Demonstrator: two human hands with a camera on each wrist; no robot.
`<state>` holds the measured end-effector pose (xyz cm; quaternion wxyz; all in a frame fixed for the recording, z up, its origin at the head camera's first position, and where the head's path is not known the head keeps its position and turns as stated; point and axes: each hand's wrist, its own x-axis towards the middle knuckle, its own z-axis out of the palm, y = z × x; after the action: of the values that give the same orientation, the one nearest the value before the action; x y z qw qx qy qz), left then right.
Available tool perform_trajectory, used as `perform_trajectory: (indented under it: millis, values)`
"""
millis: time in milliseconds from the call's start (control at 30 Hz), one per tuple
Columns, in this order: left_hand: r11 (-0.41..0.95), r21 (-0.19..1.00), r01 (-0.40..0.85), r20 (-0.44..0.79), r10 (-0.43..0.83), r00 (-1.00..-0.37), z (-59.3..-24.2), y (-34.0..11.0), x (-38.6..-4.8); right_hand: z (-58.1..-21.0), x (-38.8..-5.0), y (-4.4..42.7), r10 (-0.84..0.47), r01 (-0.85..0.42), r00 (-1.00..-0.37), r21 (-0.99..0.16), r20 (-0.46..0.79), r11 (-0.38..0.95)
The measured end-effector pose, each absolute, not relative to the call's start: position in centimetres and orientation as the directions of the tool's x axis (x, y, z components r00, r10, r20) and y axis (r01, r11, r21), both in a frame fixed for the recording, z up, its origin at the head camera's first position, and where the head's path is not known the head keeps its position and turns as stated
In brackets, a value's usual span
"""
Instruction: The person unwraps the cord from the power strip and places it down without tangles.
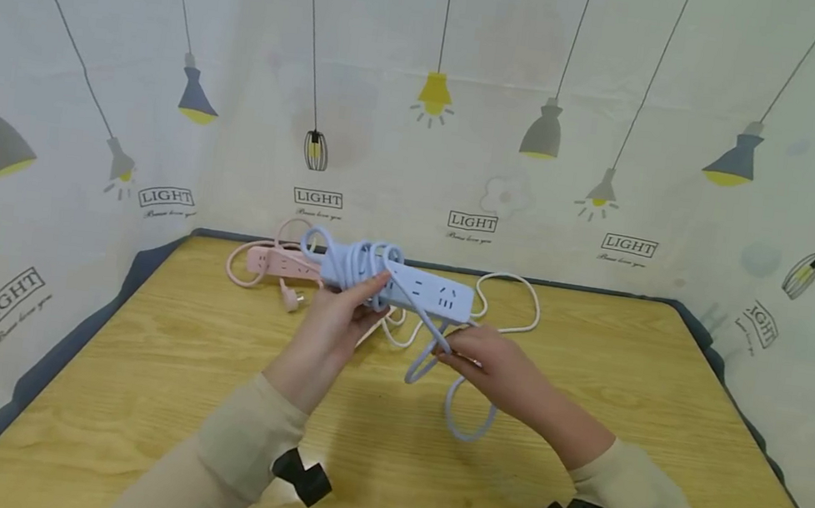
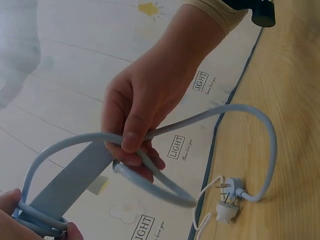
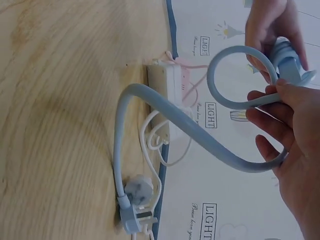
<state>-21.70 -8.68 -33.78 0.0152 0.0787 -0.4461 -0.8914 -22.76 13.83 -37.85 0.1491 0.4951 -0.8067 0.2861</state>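
A light-blue power strip is held above the table, its sockets facing me. Several turns of its blue cord are wrapped around its left part. My left hand grips the strip at these turns, thumb across the front. Below the strip's right end, my right hand pinches the cord between thumb and fingers, with a small loop beside the fingers in the right wrist view. From this hand the loose cord curves down to a blue plug by the tabletop.
Behind the held strip lie a pink power strip with its cord and pink plug. A white power strip, its cord and a white plug are also on the wooden table. Printed cloth encloses the table.
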Motion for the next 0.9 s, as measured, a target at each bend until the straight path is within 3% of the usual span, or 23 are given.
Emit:
perform_trajectory:
  millis: [133,333,467,900]
  values:
    - [-0.56,0.826,-0.06,-0.135,-0.093,-0.986,-33.9,-9.6,-21.9,-37.2,-22.7,14.9,-0.721,-0.874,-0.484,-0.322,0.496,0.364]
    - [-0.498,0.862,-0.09,-0.132,-0.049,-0.99,-34.0,-10.8,-21.6,-36.2,-22.9,16.4,-0.714,-0.896,-0.444,-0.281,0.541,0.344]
    - [-0.467,0.876,-0.121,-0.146,-0.017,-0.989,-34.0,-11.5,-21.3,-35.7,-23.1,17.2,-0.695,-0.89,-0.456,-0.274,0.555,0.365]
    - [-0.454,0.874,-0.173,-0.166,0.055,-0.985,-33.6,-13.1,-19.7,-35.5,-24.4,19.2,-0.49,-0.675,-0.731,-0.396,0.475,0.623]
